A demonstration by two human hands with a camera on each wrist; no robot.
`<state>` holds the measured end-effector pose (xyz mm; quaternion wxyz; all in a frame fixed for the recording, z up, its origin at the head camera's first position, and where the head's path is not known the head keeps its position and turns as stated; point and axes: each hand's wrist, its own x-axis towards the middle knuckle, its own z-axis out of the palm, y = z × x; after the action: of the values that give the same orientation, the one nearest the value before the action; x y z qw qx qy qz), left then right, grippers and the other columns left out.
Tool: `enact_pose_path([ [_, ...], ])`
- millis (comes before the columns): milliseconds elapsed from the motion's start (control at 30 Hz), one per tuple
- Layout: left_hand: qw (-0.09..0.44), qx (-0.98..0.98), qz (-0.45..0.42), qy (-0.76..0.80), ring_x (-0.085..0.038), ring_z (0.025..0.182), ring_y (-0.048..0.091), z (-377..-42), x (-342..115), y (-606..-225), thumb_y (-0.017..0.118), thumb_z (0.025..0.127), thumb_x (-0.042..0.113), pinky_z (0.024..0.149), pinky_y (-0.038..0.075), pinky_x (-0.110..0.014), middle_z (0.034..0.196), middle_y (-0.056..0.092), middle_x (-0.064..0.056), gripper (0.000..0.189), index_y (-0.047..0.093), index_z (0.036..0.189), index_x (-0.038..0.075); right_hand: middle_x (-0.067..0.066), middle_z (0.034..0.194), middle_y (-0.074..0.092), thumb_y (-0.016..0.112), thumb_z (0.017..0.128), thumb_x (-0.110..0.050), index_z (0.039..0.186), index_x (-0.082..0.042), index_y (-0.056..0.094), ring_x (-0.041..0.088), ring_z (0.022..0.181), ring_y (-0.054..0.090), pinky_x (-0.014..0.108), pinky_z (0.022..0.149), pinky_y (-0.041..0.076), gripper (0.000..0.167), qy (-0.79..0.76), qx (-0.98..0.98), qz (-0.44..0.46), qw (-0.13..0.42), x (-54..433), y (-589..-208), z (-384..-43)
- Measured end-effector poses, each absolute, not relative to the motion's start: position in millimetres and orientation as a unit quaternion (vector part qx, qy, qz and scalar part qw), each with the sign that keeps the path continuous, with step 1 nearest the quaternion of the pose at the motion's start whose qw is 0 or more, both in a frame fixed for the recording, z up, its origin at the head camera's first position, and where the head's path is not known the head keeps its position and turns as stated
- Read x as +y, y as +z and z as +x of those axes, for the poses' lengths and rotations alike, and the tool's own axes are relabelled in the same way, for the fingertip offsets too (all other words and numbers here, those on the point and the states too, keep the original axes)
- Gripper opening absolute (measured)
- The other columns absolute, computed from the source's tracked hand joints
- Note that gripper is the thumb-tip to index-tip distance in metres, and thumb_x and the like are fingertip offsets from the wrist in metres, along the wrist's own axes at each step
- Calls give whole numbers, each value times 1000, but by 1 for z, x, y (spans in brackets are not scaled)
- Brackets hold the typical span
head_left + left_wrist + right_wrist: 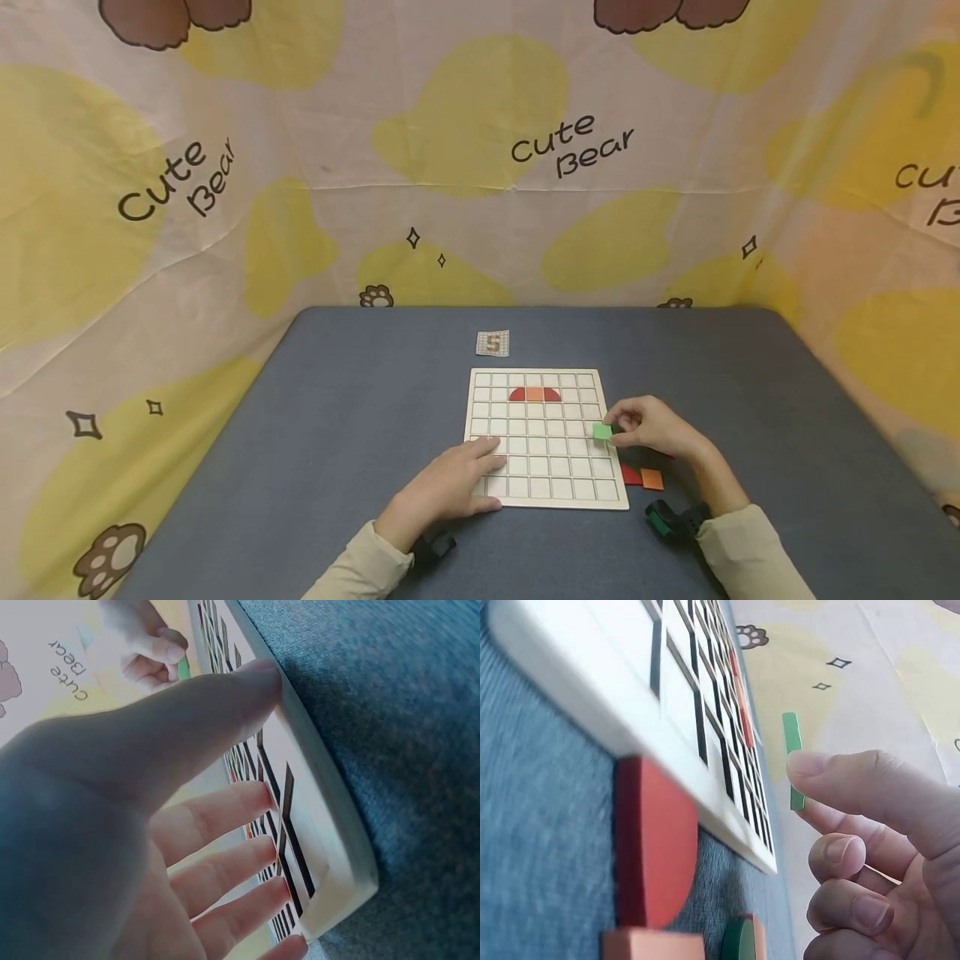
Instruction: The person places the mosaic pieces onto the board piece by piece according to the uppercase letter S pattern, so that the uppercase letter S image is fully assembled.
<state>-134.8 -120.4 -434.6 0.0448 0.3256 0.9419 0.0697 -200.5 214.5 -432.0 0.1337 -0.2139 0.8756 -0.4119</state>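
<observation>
A white grid board (551, 492) lies on the blue-grey table, with a row of two red rounded tiles (517, 394) and an orange square tile (534, 394) between them near its far edge. My right hand (654, 427) pinches a green square tile (602, 432) between thumb and fingers, above the board's right edge. In the right wrist view the green tile (793, 761) appears edge-on, held clear of the board. With fingers spread and fairly straight, my left hand (450, 479) rests on the board's near left part, its thumb along the front edge.
Right of the board lie a red rounded tile (631, 475) and an orange square tile (652, 479); a green rounded piece (739, 939) shows near them in the right wrist view. A small pattern card (492, 342) sits beyond the board. Printed cloth (465, 167) hangs behind the table.
</observation>
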Motion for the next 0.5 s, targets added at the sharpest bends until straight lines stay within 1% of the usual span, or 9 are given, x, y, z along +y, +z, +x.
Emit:
enact_pose_path([
  [267, 43, 942, 327, 63, -25, 134, 52, -135, -120, -434, 73, 82, 40, 109, 45, -36, 144, 53, -9, 56, 61, 130, 14, -3, 64, 39, 76, 78, -9, 97, 3, 68, 1, 54, 36, 19, 52, 31, 24, -416, 874, -214, 135, 203, -432, -206],
  [500, 43, 941, 328, 62, -25, 134, 52, -135, -120, -434, 73, 82, 40, 109, 46, -36, 144, 53, -9, 56, 61, 129, 14, -4, 63, 39, 77, 79, -11, 95, 1, 68, 0, 54, 36, 18, 53, 32, 23, -411, 874, -229, 124, 196, -435, -209],
])
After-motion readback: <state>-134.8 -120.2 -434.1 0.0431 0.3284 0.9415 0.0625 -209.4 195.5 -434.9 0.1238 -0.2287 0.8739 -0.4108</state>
